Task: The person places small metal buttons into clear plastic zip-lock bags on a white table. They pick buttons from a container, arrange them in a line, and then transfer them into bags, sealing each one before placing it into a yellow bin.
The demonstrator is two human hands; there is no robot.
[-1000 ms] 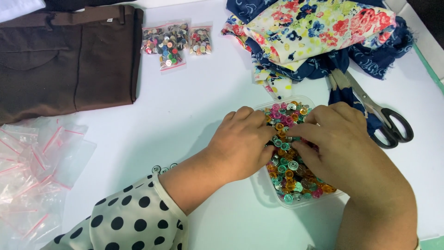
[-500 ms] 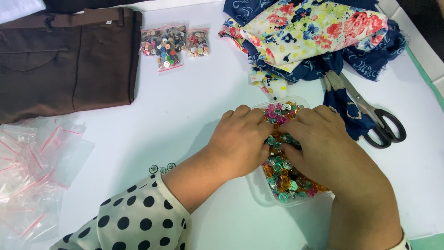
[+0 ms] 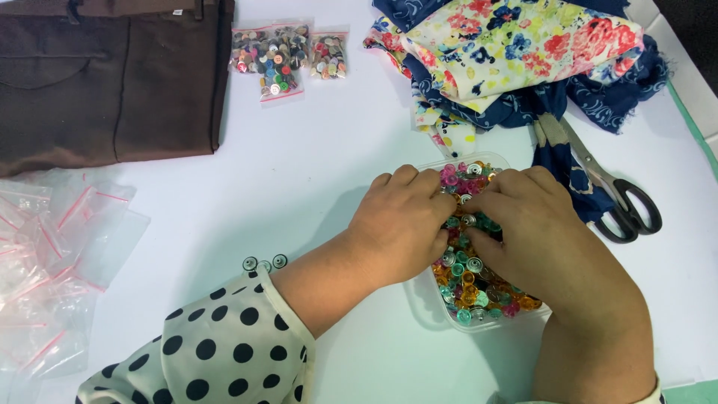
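A clear plastic tray (image 3: 425, 301) on the white table holds several small coloured snap buttons (image 3: 470, 283) in pink, green and orange. My left hand (image 3: 400, 224) lies over the tray's left side, fingers curled down into the buttons. My right hand (image 3: 535, 232) covers the tray's right side, its fingertips meeting the left hand's in the pile. Whether either hand pinches a button is hidden by the fingers. Three loose buttons (image 3: 264, 262) lie on the table by my left polka-dot sleeve (image 3: 217, 352).
Black-handled scissors (image 3: 613, 194) lie right of the tray, partly on floral and navy fabric (image 3: 523, 52). Two small bags of mixed buttons (image 3: 288, 52) sit at the back. Brown trousers (image 3: 105, 75) lie back left, empty zip bags (image 3: 45, 262) at the left edge.
Both hands stay over the tray; their fingers have shifted slightly among the buttons. The view has tilted a little, moving everything up the frame.
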